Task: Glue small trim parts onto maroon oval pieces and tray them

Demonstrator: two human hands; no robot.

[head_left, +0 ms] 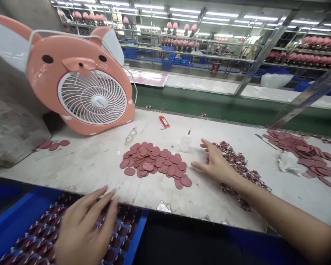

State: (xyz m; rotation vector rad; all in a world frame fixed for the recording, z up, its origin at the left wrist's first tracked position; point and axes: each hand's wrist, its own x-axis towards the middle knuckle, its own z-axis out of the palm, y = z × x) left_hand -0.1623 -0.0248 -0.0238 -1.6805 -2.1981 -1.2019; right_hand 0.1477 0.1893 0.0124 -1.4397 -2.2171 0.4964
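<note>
My left hand (85, 228) is over the blue tray (143, 228), its fingers stretched out and slightly blurred, with nothing visible in them. Rows of small dark red pieces (30, 243) fill that tray. On the worktable (99, 162), my right hand (216, 162) reaches in from the right with thumb and fingers apart, holding nothing. It is beside a heap of small curled dark red parts (237, 162), covering some of them. To its left lies a pile of flat dull-red oval discs (154, 160). Just beyond the fingertips stands a small translucent bottle (185, 142) with a thin dark needle tip.
An orange animal-faced fan (82, 84) stands at the back left, near a few loose discs (53, 145). A red lighter (164, 121) and a clear plastic piece (131, 135) lie near it. At right are more discs (306, 151), crumpled white tissue (289, 162) and a metal post (264, 55).
</note>
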